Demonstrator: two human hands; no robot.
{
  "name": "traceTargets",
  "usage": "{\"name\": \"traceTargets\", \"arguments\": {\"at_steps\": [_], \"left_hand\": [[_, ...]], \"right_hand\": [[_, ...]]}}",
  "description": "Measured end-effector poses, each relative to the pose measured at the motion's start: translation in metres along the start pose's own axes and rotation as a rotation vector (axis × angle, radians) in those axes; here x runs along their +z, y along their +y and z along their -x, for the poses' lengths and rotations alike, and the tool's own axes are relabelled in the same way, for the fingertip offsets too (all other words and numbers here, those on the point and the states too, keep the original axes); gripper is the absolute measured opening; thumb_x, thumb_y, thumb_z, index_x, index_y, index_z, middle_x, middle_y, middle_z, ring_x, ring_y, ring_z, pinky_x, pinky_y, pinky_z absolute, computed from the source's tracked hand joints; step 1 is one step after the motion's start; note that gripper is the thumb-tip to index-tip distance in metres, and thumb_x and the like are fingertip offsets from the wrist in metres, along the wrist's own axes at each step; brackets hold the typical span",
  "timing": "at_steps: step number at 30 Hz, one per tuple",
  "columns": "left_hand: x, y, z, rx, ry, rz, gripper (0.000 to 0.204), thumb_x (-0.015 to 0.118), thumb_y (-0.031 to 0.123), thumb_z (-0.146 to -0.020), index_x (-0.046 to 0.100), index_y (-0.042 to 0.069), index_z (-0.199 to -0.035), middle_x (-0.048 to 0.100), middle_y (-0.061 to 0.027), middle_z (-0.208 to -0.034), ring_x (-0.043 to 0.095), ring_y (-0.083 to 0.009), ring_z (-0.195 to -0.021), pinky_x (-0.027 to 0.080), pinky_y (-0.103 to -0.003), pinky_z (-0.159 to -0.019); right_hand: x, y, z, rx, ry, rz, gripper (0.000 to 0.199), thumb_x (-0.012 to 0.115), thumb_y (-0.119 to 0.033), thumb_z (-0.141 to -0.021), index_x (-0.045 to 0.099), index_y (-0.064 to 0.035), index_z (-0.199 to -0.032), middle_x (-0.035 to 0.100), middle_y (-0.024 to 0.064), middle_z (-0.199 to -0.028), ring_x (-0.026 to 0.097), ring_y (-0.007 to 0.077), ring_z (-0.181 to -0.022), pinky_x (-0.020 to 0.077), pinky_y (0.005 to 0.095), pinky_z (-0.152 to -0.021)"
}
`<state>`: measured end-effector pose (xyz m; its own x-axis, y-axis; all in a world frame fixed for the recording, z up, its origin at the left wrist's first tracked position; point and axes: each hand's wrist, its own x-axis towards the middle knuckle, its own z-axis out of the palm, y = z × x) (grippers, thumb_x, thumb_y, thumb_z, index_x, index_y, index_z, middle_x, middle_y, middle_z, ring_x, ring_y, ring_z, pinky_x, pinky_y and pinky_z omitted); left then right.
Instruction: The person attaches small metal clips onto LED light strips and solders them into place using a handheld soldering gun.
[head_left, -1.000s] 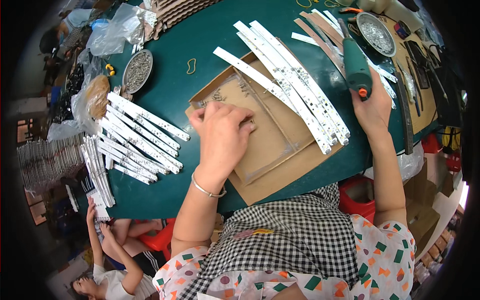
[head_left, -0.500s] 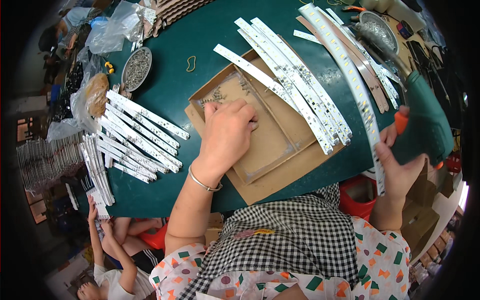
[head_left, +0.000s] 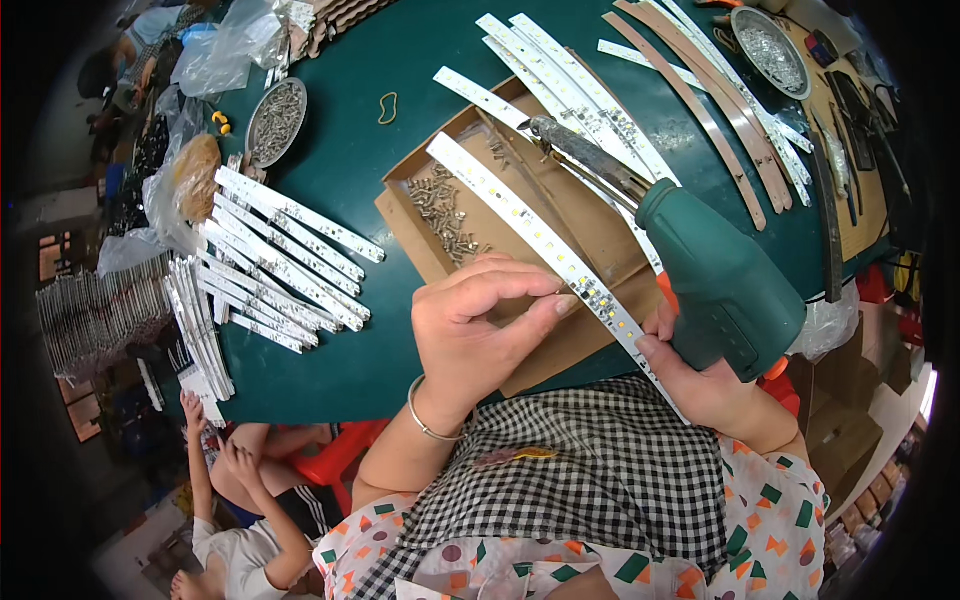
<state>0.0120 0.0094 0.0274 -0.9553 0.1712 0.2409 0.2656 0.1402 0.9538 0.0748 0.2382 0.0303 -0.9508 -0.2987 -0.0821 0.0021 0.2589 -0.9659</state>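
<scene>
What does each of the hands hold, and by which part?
Right hand: green power screwdriver, by its handle. Left hand: fingertips on the white LED strip, near its close end.

Small assembly workshop: green desk (head_left: 350, 180) piled with LED strips (head_left: 290, 260), screw trays (head_left: 275, 120), cardboard, hand tools (head_left: 850, 110).

Dark green round-edged work table (head_left: 350, 170) fills the upper view. Red plastic stool (head_left: 335, 465) below its near edge. Brown cardboard boxes (head_left: 850, 440) stacked at lower right. Stacked grey metal strips (head_left: 85, 315) at far left. Bright, even light.
</scene>
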Motion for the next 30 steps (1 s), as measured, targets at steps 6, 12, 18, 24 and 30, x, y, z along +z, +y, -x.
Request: {"name": "traceTargets", "arguments": {"at_steps": [6, 12, 18, 24, 30], "left_hand": [[-0.001, -0.002, 0.006, -0.043, 0.0, 0.019, 0.015, 0.079, -0.006, -0.069, 0.072, -0.001, -0.082, 0.072, -0.0097, -0.08, 0.069, -0.0185, -0.073, 0.054, -0.027, -0.067], [0.001, -0.006, 0.011, -0.094, 0.012, 0.052, 0.013, 0.079, -0.003, -0.07, 0.072, -0.001, -0.081, 0.072, -0.0106, -0.081, 0.069, -0.0176, -0.073, 0.054, -0.026, -0.067], [0.001, -0.005, 0.013, -0.169, 0.035, 0.055, 0.013, 0.078, -0.004, -0.071, 0.072, -0.001, -0.082, 0.072, -0.0109, -0.082, 0.069, -0.0165, -0.073, 0.055, -0.025, -0.066], [0.001, -0.006, 0.012, -0.086, 0.008, 0.011, 0.015, 0.077, -0.007, -0.07, 0.071, -0.001, -0.083, 0.072, -0.01, -0.078, 0.069, -0.0184, -0.071, 0.054, -0.027, -0.067], [-0.001, -0.006, 0.013, -0.074, -0.008, -0.002, 0.016, 0.076, -0.008, -0.069, 0.071, -0.001, -0.083, 0.072, -0.0101, -0.078, 0.069, -0.0194, -0.071, 0.053, -0.028, -0.067]], "right_hand": [[0.004, -0.003, -0.006, -0.079, 0.035, 0.03, 0.047, 0.059, 0.012, -0.084, 0.042, 0.0015, -0.127, 0.048, 0.0039, -0.087, 0.052, 0.0128, -0.08, 0.0467, 0.0287, -0.071], [0.005, -0.007, -0.012, -0.151, 0.039, 0.063, 0.047, 0.06, 0.011, -0.084, 0.043, 0.0015, -0.126, 0.049, 0.0045, -0.089, 0.054, 0.0129, -0.081, 0.0469, 0.0285, -0.071], [0.008, -0.006, -0.014, -0.145, 0.023, 0.097, 0.047, 0.059, 0.01, -0.085, 0.043, 0.0009, -0.128, 0.05, 0.0045, -0.091, 0.054, 0.0119, -0.082, 0.0462, 0.0266, -0.07], [0.009, -0.004, -0.014, -0.168, 0.008, 0.099, 0.047, 0.059, 0.01, -0.085, 0.042, 0.0008, -0.128, 0.049, 0.0042, -0.09, 0.053, 0.0116, -0.081, 0.0453, 0.0263, -0.068], [0.005, -0.006, -0.016, -0.169, -0.012, 0.165, 0.031, 0.058, 0.009, -0.085, 0.045, -0.0017, -0.111, 0.049, 0.0027, -0.085, 0.053, 0.0106, -0.078, 0.0442, 0.0255, -0.067]]}}
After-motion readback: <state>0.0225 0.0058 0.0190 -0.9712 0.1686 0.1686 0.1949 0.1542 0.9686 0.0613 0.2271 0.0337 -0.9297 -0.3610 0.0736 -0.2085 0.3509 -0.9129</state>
